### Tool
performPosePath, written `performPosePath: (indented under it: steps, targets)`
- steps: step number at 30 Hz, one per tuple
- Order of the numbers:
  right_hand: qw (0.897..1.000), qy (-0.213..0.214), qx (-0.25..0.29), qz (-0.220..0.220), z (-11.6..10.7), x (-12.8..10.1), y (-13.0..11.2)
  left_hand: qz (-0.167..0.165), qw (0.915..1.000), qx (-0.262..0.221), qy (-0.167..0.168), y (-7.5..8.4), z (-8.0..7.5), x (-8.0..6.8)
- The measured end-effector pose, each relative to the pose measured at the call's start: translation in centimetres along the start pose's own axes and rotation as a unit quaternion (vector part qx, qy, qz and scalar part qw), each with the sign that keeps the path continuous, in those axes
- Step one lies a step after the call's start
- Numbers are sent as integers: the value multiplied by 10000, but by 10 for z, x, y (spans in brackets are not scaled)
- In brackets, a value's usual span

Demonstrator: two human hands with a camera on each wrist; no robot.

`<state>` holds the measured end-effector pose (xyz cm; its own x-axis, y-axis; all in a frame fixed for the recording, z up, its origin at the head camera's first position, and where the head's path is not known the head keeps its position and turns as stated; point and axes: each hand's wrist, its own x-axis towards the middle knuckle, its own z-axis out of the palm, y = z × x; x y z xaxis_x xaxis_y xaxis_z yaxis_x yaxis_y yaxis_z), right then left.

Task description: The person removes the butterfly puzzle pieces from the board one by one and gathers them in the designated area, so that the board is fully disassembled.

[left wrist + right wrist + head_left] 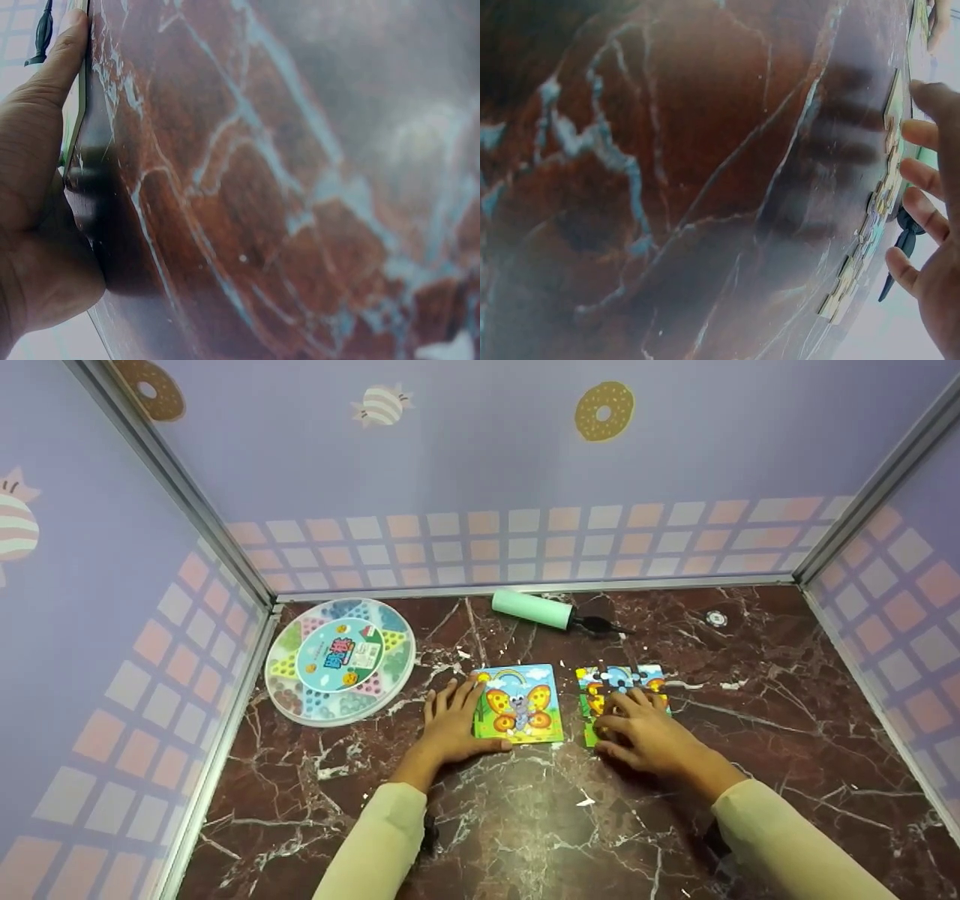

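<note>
A square butterfly picture board lies flat on the dark red marbled surface. My left hand rests at its left side, fingers spread along that edge and thumb at the lower edge. To the right of the board lies a partly joined set of jigsaw pieces with similar butterfly colours. Over its lower part is my right hand, fingers slightly bent, hiding several pieces. In the right wrist view the thin pieces lie just beyond the fingertips, and no piece shows in the grasp.
A round clear-lidded case of coloured marbles lies at the left. Behind the board are a mint-green hand pump with a black nozzle and, farther right, a small round chip. Patterned walls enclose the back and sides.
</note>
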<state>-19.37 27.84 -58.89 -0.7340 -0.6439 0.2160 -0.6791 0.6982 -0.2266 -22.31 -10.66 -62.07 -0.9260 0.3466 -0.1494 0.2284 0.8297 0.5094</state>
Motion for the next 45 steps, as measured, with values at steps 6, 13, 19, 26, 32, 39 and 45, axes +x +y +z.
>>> performPosePath:
  steps: [6,13,19,26,32,39,45]
  targets:
    - [9998,93,-201,-20,-1,9,-4,8,10000,-35,-18,0,0,0]
    - [9995,-34,-304,67,1,24,-12,-21,10000,-32,-18,1,-1,0]
    - [9997,-176,-148,104,5,39,-22,-32,10000,-19,-17,1,-2,0]
    - [9992,-353,-98,138,12,58,-34,-3,10000,-52,9,-1,1,0]
    - [9990,-420,-181,24,19,71,-42,-72,9999,99,-43,3,-1,0]
    - [9988,-429,-149,-172,26,83,-50,-42,9999,-4,-133,7,-6,-4]
    - [9988,-377,-162,-275,32,91,-57,-11,9999,-74,-99,4,-4,-4]
